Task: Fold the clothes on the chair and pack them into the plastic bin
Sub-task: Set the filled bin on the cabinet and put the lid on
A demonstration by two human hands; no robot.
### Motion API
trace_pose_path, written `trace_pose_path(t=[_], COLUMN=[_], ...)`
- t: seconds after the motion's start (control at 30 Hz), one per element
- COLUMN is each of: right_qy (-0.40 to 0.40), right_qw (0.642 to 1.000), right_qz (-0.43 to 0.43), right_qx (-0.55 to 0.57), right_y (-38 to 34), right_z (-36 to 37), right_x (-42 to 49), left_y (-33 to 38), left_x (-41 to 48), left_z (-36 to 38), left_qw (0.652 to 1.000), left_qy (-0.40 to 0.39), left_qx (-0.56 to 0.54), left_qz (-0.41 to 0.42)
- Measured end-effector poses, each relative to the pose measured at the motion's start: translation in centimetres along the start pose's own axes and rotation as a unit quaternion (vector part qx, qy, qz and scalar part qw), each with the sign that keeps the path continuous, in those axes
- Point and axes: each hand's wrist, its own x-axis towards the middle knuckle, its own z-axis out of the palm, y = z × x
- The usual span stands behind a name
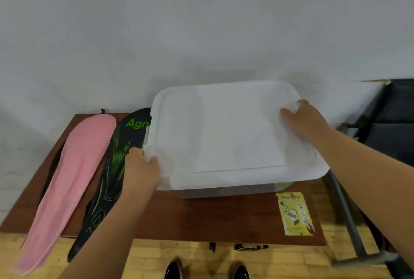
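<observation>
A translucent plastic bin (226,190) stands on a brown table (201,220), covered by its white lid (233,135). My left hand (141,170) grips the lid's near left corner. My right hand (302,119) grips the lid's far right edge, fingers curled over the rim. A long pink cloth (74,171) lies on the table's left part and hangs over the front edge. Beside it lies a black garment with green print (116,162), partly under my left arm. What the bin holds is hidden.
A yellow leaflet (294,213) lies at the table's front right corner. A dark chair with a metal frame (389,126) stands to the right. A grey wall rises right behind the table. My shoes (208,269) show on the yellow tiled floor.
</observation>
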Motion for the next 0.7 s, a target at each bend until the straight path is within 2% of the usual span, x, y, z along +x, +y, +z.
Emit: trace_pose_path(t=[0.13,0.3,0.37,0.47,0.53,0.7], right_qy=[0.002,0.021,0.034,-0.008,-0.026,0.004], right_qw=[0.999,0.985,0.977,0.963,0.956,0.953], right_qz=[-0.007,0.000,-0.062,-0.164,-0.173,-0.170], right_qx=[-0.034,-0.169,-0.200,-0.215,-0.236,-0.249], right_y=[0.3,-1.4,-2.6,-3.8,-3.7,-2.9], right_z=[0.8,1.3,1.8,3.8,5.4,6.2], right_x=[0.9,1.7,1.3,0.0,-0.9,-1.3], left_y=[-1.2,0.4,2.1,3.7,4.0,3.5], left_x=[0.6,3.2,3.9,5.5,6.5,7.1], left_z=[0.9,0.9,0.5,0.6,0.7,0.8], left_qw=[1.000,0.999,0.997,0.991,0.990,0.996], left_qy=[-0.009,-0.001,-0.017,-0.054,-0.053,-0.013], left_qx=[0.014,0.029,0.007,-0.030,-0.054,-0.062], left_qz=[-0.024,-0.041,-0.078,-0.117,-0.117,-0.060])
